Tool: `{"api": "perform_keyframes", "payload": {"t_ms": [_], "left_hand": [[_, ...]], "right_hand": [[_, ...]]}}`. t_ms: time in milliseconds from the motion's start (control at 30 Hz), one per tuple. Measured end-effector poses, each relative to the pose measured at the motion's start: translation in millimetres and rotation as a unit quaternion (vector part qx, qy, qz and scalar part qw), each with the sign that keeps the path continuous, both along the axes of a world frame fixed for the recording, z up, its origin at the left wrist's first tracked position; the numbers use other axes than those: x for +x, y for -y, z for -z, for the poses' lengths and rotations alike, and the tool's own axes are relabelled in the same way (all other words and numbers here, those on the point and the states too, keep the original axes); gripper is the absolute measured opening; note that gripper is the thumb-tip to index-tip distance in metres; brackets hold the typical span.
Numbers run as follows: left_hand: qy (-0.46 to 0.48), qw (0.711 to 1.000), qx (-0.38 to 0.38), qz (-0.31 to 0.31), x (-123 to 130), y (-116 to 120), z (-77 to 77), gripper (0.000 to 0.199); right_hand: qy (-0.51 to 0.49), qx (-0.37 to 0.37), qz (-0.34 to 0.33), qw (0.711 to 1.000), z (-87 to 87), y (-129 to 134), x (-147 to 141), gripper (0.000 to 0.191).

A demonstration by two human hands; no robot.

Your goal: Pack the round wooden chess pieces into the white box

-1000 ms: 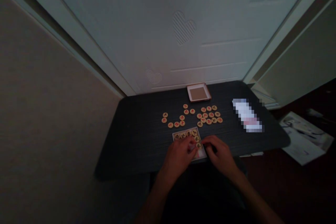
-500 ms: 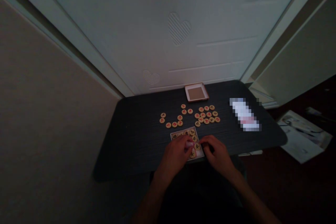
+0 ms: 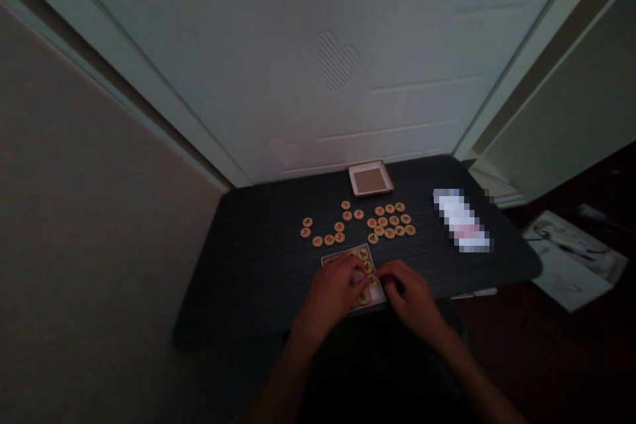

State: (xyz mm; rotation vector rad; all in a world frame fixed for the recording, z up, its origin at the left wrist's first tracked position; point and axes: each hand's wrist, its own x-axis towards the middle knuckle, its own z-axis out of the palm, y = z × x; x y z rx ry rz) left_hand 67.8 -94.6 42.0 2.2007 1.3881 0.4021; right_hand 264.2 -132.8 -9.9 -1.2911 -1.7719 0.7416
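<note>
A shallow white box [image 3: 379, 294] lies at the table's near edge. Several round wooden Chinese chess pieces sit inside it, one piece [image 3: 364, 254] in its upper right corner. My left hand [image 3: 330, 291] is over the box's left part, its fingers curled inward and its thumb near the pieces; whatever they hold is hidden. At the box's right rim, my right hand [image 3: 412, 295] has its fingers bent and closed, with the fingertips close to a piece [image 3: 372, 280]. Whether anything is between those fingertips is hidden.
Beyond the box, loose Chinese chess pieces [image 3: 389, 233] with red or black characters lie on the dark table [image 3: 238, 278]. A box lid or tray [image 3: 370, 180] rests at the back, near the white panel [image 3: 278, 66]. A blurred-out pale item [image 3: 462, 220] lies at right.
Both hands stay at the box. My left fingers have shifted slightly over the pieces, covering more of the upper row. The whole view has tilted a little.
</note>
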Motion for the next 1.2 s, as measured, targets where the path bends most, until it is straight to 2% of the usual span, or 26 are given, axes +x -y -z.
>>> {"api": "perform_keyframes", "payload": {"t_ms": [100,167,333,367,467,600,733,933,1200], "left_hand": [[-0.003,1.0,0.004,0.001,0.6,0.2,1.3,0.008],[-0.005,1.0,0.007,-0.003,0.2,2.0,0.0,0.007],[0.02,0.999,0.025,-0.025,-8.0,9.8,-7.9,0.011],[0.029,0.999,0.029,-0.031,-11.4,11.8,-8.7,0.013],[0.062,0.994,0.063,-0.063,-24.1,19.2,-4.2,0.017],[0.101,0.982,0.104,-0.123,-44.6,32.1,17.3,0.023],[0.106,0.982,0.072,-0.14,-62.3,45.4,33.9,0.038],[0.104,0.991,0.039,-0.078,-67.7,53.7,33.8,0.084],[0.098,0.993,0.036,-0.063,-67.4,40.3,35.1,0.074]], "right_hand": [[-0.008,-0.01,-0.003,1.0,-2.1,-3.0,4.1,0.025],[-0.001,-0.01,0.023,1.0,-6.3,-11.1,12.9,0.022],[0.081,0.016,0.189,0.979,-20.7,-59.0,52.5,0.022],[0.102,0.008,0.199,0.975,-22.2,-71.1,60.1,0.023],[0.164,-0.048,0.189,0.967,-21.3,-103.9,75.5,0.023],[0.213,-0.112,0.163,0.957,-14.3,-130.1,82.3,0.03],[0.234,-0.129,0.183,0.946,-11.7,-136.9,85.4,0.036],[0.235,-0.127,0.203,0.942,-14.0,-133.1,88.7,0.027],[0.234,-0.116,0.21,0.942,-18.1,-128.3,91.5,0.022]]}}
